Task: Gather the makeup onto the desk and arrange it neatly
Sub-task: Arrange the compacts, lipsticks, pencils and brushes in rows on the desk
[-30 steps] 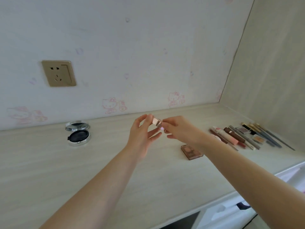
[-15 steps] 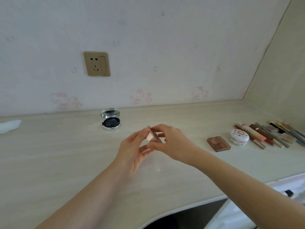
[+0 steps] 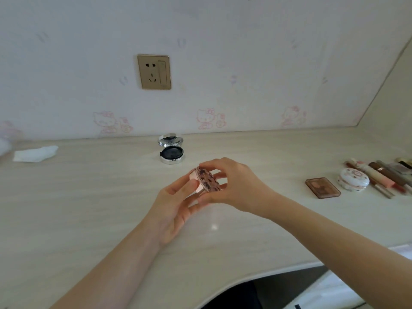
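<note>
A small round pink compact (image 3: 206, 180) with a dark patterned lid is tilted on edge above the middle of the desk (image 3: 89, 208). My left hand (image 3: 176, 201) cradles it from below and my right hand (image 3: 236, 186) pinches its rim from the right. An open silver and black cushion compact (image 3: 171, 150) sits near the wall behind my hands. At the right lie a brown square palette (image 3: 322, 188), a round white floral case (image 3: 353, 179) and a row of several tubes and pencils (image 3: 388, 175).
A crumpled white tissue (image 3: 35, 153) lies at the far left by the wall. A gold wall socket (image 3: 154, 72) is above the desk. The desk's curved front edge (image 3: 256, 276) runs below my right forearm, with a white drawer front (image 3: 330, 293) under it.
The view has swung left, so the row of makeup now sits at the right edge. The pink compact has dropped lower and turned so that its patterned lid faces me.
</note>
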{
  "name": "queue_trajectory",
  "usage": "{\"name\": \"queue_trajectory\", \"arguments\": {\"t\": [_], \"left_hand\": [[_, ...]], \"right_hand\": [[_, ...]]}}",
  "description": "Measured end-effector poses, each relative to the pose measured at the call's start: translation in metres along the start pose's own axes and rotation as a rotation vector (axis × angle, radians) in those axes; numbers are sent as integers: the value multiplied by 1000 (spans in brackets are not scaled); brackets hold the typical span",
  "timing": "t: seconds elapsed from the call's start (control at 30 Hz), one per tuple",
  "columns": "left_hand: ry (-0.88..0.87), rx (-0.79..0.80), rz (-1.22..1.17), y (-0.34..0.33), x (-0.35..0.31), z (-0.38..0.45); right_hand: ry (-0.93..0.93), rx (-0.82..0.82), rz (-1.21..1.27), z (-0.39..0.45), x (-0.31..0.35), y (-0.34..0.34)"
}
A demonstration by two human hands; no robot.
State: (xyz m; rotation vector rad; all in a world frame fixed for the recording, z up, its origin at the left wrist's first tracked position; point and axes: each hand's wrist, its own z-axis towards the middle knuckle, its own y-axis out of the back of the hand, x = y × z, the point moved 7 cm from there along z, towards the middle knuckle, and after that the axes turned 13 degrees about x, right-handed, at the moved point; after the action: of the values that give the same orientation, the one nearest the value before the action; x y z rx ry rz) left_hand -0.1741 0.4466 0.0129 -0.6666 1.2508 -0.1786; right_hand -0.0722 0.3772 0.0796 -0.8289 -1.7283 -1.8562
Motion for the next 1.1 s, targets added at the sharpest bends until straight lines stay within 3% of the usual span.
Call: {"name": "queue_trajectory", "arguments": {"t": [0.57, 1.0, 1.1], "left_hand": [[13, 89, 4, -6, 0, -4], [4, 81, -116, -1, 5, -1], [4, 48, -129, 2, 6, -1]], "right_hand": [[14, 265, 220, 0, -5, 25], [42, 123, 486, 10, -30, 30], [37, 69, 417, 16, -29, 31]]}}
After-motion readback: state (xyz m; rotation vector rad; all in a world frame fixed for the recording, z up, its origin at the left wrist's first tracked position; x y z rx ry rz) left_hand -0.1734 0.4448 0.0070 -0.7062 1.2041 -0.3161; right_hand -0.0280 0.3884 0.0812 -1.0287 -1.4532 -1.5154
